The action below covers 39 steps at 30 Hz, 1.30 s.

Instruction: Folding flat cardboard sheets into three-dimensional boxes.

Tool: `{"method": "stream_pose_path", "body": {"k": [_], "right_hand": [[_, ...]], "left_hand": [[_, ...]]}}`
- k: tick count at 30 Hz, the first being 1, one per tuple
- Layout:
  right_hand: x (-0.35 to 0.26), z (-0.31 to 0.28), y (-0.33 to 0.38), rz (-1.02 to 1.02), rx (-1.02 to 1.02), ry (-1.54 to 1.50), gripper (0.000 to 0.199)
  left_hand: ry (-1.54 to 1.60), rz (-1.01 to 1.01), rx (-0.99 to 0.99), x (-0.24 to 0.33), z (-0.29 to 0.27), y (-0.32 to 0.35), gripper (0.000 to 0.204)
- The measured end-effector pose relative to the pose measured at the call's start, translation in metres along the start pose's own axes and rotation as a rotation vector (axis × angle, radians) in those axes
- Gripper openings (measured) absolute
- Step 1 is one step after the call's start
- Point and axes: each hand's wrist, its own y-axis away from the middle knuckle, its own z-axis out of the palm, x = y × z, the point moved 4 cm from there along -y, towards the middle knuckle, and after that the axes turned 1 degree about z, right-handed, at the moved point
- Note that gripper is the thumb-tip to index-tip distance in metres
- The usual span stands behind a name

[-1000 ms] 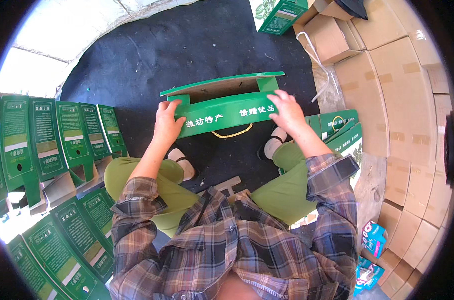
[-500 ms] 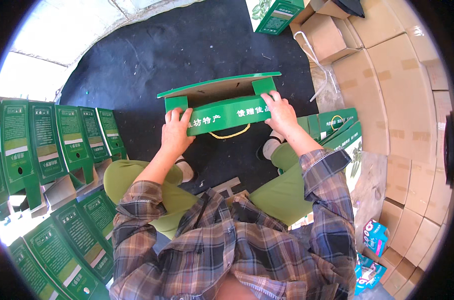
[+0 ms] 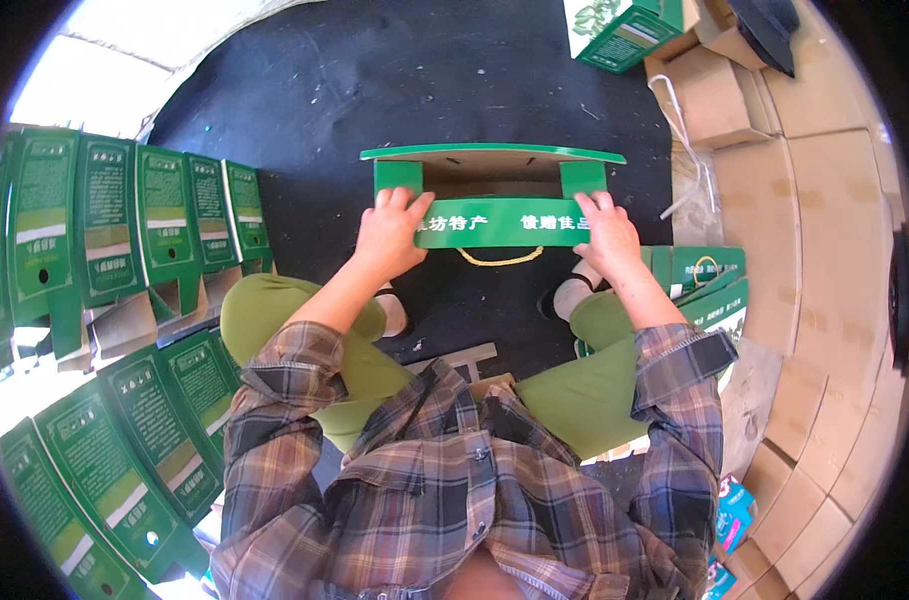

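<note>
A green cardboard gift box [image 3: 494,190] with a yellow cord handle stands on the black floor mat [image 3: 394,90] in front of my knees. Its brown inside shows and its top flaps are partly folded. My left hand [image 3: 392,233] presses on the box's left near flap. My right hand [image 3: 606,233] presses on the right near flap. Both hands grip the near green panel with fingers over its upper edge.
Rows of folded green boxes [image 3: 124,230] lie to my left and lower left. More green boxes [image 3: 699,275] sit by my right knee, one [image 3: 624,35] at the far side. Brown cartons [image 3: 824,200] stack along the right.
The box has turned level and squared up in front of me. Both hands have shifted inward onto the near panel, and the side flaps now stand folded.
</note>
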Motion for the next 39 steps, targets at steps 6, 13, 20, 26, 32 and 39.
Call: {"method": "stream_pose_path", "body": {"k": [6, 13, 20, 26, 32, 39], "right_hand": [[-0.011, 0.004, 0.0, -0.036, -0.016, 0.012, 0.083], [-0.005, 0.013, 0.008, -0.039, -0.066, 0.057, 0.091], [-0.017, 0.01, 0.004, 0.045, -0.141, 0.048, 0.089], [-0.021, -0.001, 0.003, 0.046, -0.197, 0.11, 0.085], [-0.044, -0.026, 0.009, -0.057, -0.246, 0.01, 0.068], [-0.049, -0.033, 0.009, -0.132, -0.2, -0.093, 0.059]], "left_hand": [[-0.138, -0.031, 0.01, 0.0, -0.002, 0.009, 0.085], [-0.315, 0.008, 0.147, 0.008, 0.01, 0.013, 0.066], [-0.254, 0.164, 0.111, 0.011, 0.013, 0.012, 0.065], [-0.188, 0.157, -0.048, 0.016, 0.01, 0.004, 0.092], [-0.215, 0.116, -0.068, 0.017, 0.007, 0.005, 0.097], [-0.058, 0.086, 0.012, 0.027, -0.061, 0.014, 0.086]]}}
